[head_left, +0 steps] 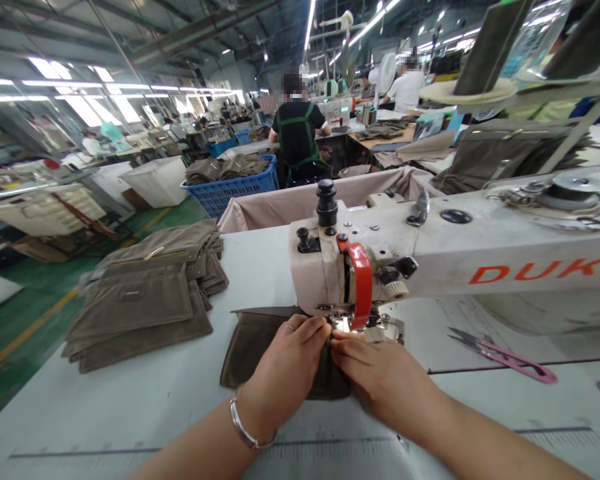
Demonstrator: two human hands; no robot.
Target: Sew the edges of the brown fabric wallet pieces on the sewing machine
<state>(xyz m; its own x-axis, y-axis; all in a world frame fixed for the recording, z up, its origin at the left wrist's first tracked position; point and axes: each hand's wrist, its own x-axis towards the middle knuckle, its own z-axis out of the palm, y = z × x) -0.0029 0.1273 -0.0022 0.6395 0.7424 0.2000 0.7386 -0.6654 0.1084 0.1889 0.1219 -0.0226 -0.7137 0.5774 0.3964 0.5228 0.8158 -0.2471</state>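
A dark olive fabric piece [245, 350] lies on the sewing table under the head of a white sewing machine [430, 257]. My left hand [285, 367], with a ring and a silver bracelet, rests on the fabric with its fingers curled and pressed together at the edge by the needle. My right hand [380, 377] meets it from the right, fingertips pinching the same edge just in front of the presser foot [347, 325]. A red guard [363, 283] hangs on the machine head above my fingers.
A stack of olive fabric pieces [145, 297] sits at the table's left. Pink thread snips [505, 353] lie to the right. A cloth-lined bin [280, 203] stands behind the table, a blue crate [235, 183] beyond it. Other workers sit at machines farther back.
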